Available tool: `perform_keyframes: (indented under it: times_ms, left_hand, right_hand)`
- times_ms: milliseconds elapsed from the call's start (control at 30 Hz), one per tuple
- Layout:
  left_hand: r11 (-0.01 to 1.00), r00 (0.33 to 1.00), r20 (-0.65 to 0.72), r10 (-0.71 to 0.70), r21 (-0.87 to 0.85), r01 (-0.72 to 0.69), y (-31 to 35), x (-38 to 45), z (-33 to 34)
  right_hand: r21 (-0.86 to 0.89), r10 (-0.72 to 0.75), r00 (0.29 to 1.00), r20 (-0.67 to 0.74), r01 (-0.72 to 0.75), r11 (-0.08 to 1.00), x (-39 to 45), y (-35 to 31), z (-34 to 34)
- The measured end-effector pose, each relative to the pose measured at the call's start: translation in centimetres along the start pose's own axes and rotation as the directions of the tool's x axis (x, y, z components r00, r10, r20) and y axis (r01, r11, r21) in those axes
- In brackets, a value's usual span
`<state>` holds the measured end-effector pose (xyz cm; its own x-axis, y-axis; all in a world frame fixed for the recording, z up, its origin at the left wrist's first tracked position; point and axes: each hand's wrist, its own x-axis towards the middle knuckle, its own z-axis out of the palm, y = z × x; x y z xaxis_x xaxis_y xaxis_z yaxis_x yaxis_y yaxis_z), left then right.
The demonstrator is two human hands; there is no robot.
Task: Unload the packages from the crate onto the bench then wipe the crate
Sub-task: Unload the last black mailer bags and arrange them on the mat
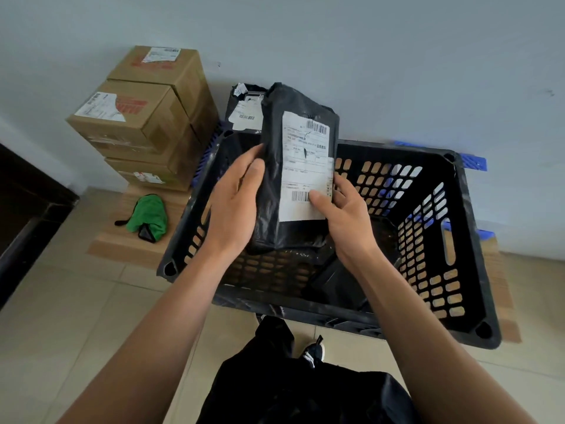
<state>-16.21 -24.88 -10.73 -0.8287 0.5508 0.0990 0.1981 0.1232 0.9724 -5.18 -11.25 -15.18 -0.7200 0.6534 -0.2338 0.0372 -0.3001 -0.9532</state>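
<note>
A black plastic-wrapped package [275, 179] with a white shipping label is held upright above the black slotted crate [464, 240]. My left hand [235, 203] grips its left edge and my right hand [342, 215] grips its lower right, thumb on the label. Another black package [333, 280] lies in the crate's bottom, partly hidden by my right forearm. Behind the crate a further black package [244, 108] with white labels leans against the wall. A green cloth [148, 217] lies on the low wooden bench [122, 246] left of the crate.
Three brown cardboard boxes [137, 117] are stacked at the back left against the pale wall. Blue plastic [472, 162] shows behind the crate. A dark doorway edge [27, 209] is at far left. Tiled floor, my dark trousers and a shoe [313, 351] are below.
</note>
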Motion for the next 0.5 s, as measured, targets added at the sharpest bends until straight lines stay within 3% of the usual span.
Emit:
perform_keyframes:
  times_ms: [100,300,500]
  left_hand:
    - [0.993,1.000,0.017,0.017,0.120,-0.019,-0.1,0.0,0.2]
    - [0.980,0.999,0.053,0.014,0.198,-0.025,-0.3,0.8,0.3]
    - [0.982,0.999,0.026,0.036,0.185,-0.040,-0.6,1.3,0.4]
  right_hand:
    - [-0.119,-0.086,0.995,-0.049,0.080,0.990,-0.2,-0.3,0.3]
    - [-0.310,-0.196,0.977,-0.086,0.160,0.937,-0.4,-1.7,-0.5]
    - [-0.462,-0.233,0.970,0.073,0.240,0.854,-0.7,-3.2,-0.8]
